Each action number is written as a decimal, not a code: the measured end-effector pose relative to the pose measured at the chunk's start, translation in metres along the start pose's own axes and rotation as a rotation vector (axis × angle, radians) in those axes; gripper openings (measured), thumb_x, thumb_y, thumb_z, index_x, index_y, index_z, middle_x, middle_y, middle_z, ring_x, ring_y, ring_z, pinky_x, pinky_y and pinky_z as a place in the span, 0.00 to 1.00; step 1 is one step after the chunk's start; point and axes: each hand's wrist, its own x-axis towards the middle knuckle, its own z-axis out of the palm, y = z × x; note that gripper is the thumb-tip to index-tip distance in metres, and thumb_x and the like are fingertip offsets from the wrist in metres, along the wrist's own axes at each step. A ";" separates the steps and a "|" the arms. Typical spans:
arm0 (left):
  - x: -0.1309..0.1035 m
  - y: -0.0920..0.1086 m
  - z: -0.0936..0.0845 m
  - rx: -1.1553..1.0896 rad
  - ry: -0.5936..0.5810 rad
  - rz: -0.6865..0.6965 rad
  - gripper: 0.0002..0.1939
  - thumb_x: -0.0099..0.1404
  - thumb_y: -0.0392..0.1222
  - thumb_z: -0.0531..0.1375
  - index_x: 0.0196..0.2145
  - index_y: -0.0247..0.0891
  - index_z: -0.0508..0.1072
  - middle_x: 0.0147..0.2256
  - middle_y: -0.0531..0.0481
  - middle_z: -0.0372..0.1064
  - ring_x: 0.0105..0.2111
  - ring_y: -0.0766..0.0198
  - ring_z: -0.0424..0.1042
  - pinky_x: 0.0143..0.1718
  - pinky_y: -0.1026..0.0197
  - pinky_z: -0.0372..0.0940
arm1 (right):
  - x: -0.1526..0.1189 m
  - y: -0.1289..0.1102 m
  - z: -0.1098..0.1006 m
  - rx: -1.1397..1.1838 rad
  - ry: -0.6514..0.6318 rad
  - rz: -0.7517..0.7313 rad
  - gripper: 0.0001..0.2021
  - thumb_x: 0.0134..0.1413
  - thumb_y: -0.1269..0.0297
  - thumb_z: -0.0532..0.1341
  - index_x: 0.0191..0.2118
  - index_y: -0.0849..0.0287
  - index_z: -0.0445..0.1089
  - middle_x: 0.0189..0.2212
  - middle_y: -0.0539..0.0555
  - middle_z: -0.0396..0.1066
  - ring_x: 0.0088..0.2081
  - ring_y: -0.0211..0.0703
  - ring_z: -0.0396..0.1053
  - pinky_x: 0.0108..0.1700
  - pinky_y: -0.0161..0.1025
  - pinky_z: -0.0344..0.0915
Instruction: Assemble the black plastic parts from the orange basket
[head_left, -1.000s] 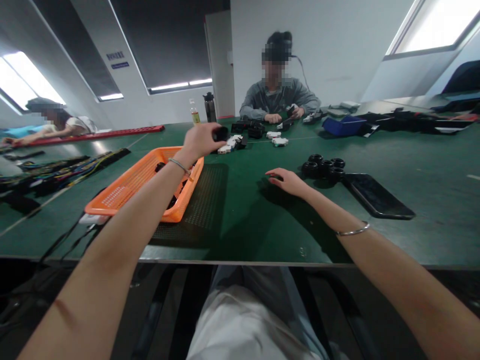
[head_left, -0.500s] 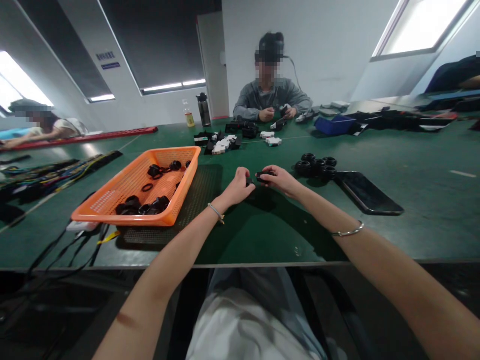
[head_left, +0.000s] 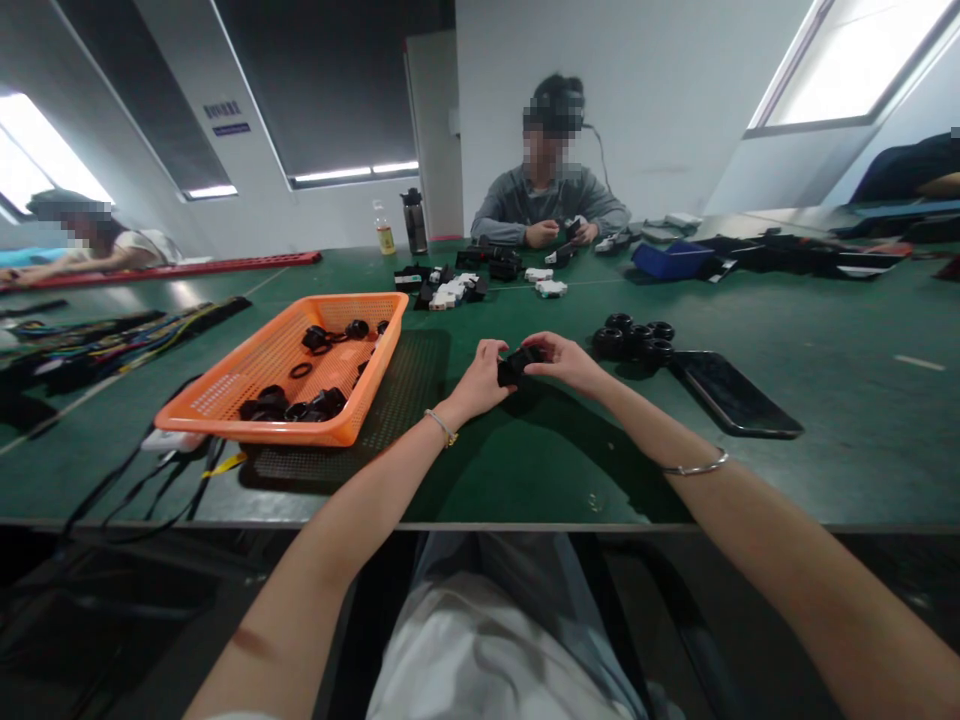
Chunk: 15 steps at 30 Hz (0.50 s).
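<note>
My left hand [head_left: 480, 377] and my right hand [head_left: 568, 362] meet over the green table [head_left: 525, 460], both gripping one small black plastic part [head_left: 517, 364] between the fingertips. To the left stands an orange mesh basket [head_left: 247, 375] with several loose black rings and fittings inside. A cluster of black round parts [head_left: 634, 336] sits on the table just right of my right hand. Each wrist wears a thin bracelet.
A dark phone [head_left: 731, 395] lies right of the cluster. A black mat [head_left: 390, 400] lies under the basket, with cables [head_left: 142, 480] at the left edge. A person [head_left: 551, 195] sits opposite handling black and white parts; another person [head_left: 82, 245] leans at far left. Blue bin [head_left: 671, 258] far right.
My left hand came back from reaching far over the basket and joined my right hand at the table's middle. Both hands now hold the black part pressed together between them.
</note>
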 end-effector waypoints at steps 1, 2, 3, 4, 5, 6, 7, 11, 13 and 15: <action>0.000 -0.001 0.001 -0.030 0.021 -0.018 0.29 0.45 0.30 0.63 0.44 0.37 0.58 0.47 0.42 0.54 0.42 0.61 0.63 0.47 0.53 0.63 | 0.000 -0.001 0.001 -0.041 -0.031 -0.019 0.22 0.31 0.64 0.68 0.39 0.59 0.69 0.38 0.54 0.72 0.40 0.45 0.70 0.50 0.50 0.64; 0.000 -0.001 0.001 -0.069 0.042 -0.040 0.29 0.44 0.30 0.64 0.44 0.36 0.58 0.47 0.42 0.55 0.41 0.62 0.64 0.46 0.54 0.64 | 0.000 -0.002 0.001 -0.078 -0.048 -0.033 0.21 0.31 0.64 0.68 0.38 0.60 0.70 0.37 0.54 0.72 0.39 0.45 0.70 0.49 0.50 0.64; 0.000 -0.001 0.002 -0.117 0.061 -0.065 0.29 0.44 0.31 0.64 0.44 0.36 0.58 0.47 0.41 0.56 0.41 0.62 0.65 0.44 0.55 0.65 | -0.001 -0.002 0.001 -0.105 -0.053 -0.042 0.21 0.31 0.65 0.68 0.38 0.60 0.70 0.36 0.54 0.73 0.38 0.45 0.70 0.49 0.51 0.65; 0.001 0.000 0.001 -0.170 0.078 -0.093 0.28 0.44 0.31 0.65 0.43 0.36 0.59 0.47 0.41 0.57 0.41 0.62 0.65 0.43 0.56 0.65 | -0.001 -0.003 0.001 -0.117 -0.051 -0.044 0.21 0.32 0.65 0.68 0.39 0.60 0.70 0.36 0.54 0.73 0.38 0.45 0.70 0.49 0.51 0.65; 0.001 0.000 0.001 -0.225 0.086 -0.121 0.27 0.45 0.33 0.65 0.42 0.36 0.60 0.46 0.42 0.59 0.41 0.62 0.66 0.42 0.57 0.66 | -0.001 -0.003 0.001 -0.107 -0.050 -0.036 0.22 0.32 0.65 0.68 0.40 0.60 0.70 0.36 0.54 0.73 0.38 0.45 0.70 0.49 0.51 0.65; 0.002 0.001 0.000 -0.275 0.088 -0.149 0.25 0.46 0.34 0.65 0.41 0.35 0.61 0.44 0.42 0.62 0.40 0.62 0.67 0.41 0.58 0.66 | -0.001 -0.003 0.000 -0.074 -0.052 -0.018 0.22 0.32 0.65 0.68 0.41 0.59 0.70 0.37 0.54 0.73 0.38 0.45 0.71 0.49 0.51 0.65; 0.003 0.002 -0.001 -0.317 0.085 -0.176 0.23 0.47 0.35 0.65 0.40 0.35 0.62 0.42 0.44 0.64 0.39 0.63 0.68 0.41 0.58 0.65 | -0.001 -0.003 -0.001 -0.018 -0.059 0.009 0.23 0.33 0.64 0.68 0.42 0.59 0.70 0.37 0.54 0.73 0.38 0.45 0.71 0.49 0.51 0.66; 0.006 0.003 -0.003 -0.425 0.090 -0.310 0.15 0.52 0.40 0.63 0.38 0.33 0.68 0.33 0.48 0.70 0.32 0.66 0.70 0.36 0.62 0.66 | -0.003 0.001 -0.005 0.240 -0.106 0.136 0.22 0.36 0.62 0.68 0.43 0.58 0.71 0.36 0.54 0.74 0.35 0.43 0.72 0.45 0.49 0.70; 0.008 0.002 -0.004 -0.483 0.078 -0.397 0.13 0.57 0.42 0.60 0.39 0.33 0.70 0.29 0.49 0.70 0.27 0.68 0.70 0.30 0.65 0.65 | -0.003 0.002 -0.006 0.275 -0.108 0.147 0.21 0.35 0.62 0.69 0.42 0.58 0.72 0.35 0.53 0.74 0.34 0.42 0.72 0.44 0.48 0.71; 0.009 0.001 -0.005 -0.546 0.058 -0.459 0.14 0.58 0.42 0.59 0.40 0.32 0.70 0.24 0.52 0.69 0.22 0.70 0.69 0.25 0.67 0.63 | -0.004 0.002 -0.006 0.243 -0.087 0.122 0.23 0.34 0.62 0.69 0.42 0.57 0.73 0.35 0.52 0.74 0.34 0.41 0.71 0.44 0.47 0.71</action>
